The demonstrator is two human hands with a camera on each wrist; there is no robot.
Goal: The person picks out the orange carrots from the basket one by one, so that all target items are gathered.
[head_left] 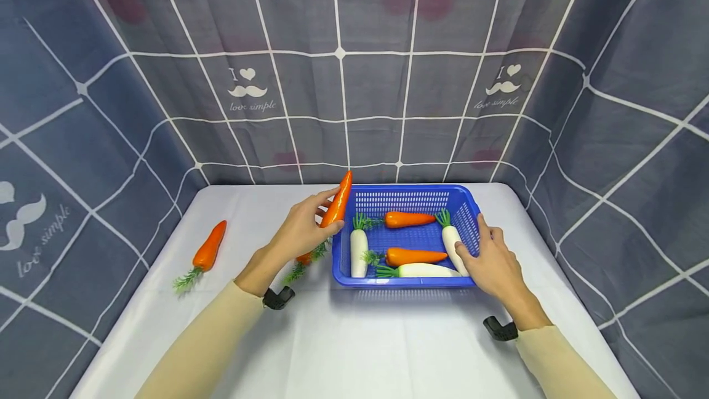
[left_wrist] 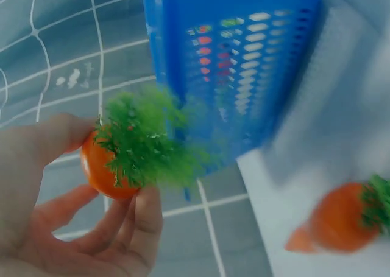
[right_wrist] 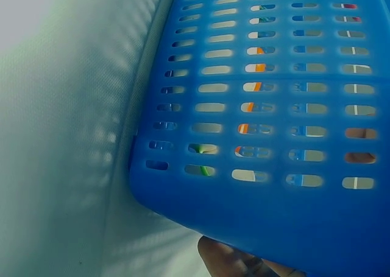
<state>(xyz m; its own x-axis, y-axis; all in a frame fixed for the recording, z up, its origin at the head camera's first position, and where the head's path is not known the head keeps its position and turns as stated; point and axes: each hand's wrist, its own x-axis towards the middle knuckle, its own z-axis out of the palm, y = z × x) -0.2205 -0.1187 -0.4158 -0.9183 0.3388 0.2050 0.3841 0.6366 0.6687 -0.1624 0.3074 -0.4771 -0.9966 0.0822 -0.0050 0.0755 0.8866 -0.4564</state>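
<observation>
My left hand (head_left: 301,226) grips an orange carrot (head_left: 339,202) at the left rim of a blue plastic basket (head_left: 404,282), its tip pointing up. Green leaves (left_wrist: 146,137) hang from the carrot's top in the left wrist view. My right hand (head_left: 493,260) holds the basket's right side, thumb over the rim and fingers outside. Inside lie two carrots (head_left: 412,257) and three white radishes (head_left: 359,252) with green tops. Under the left hand, another carrot (head_left: 303,258) shows only partly. The right wrist view is mostly filled by the slotted basket wall (right_wrist: 244,131).
One more carrot (head_left: 208,251) lies on the white tablecloth (head_left: 354,337) at the left. Grey checked curtains (head_left: 376,85) with white lines enclose the table at the back and both sides.
</observation>
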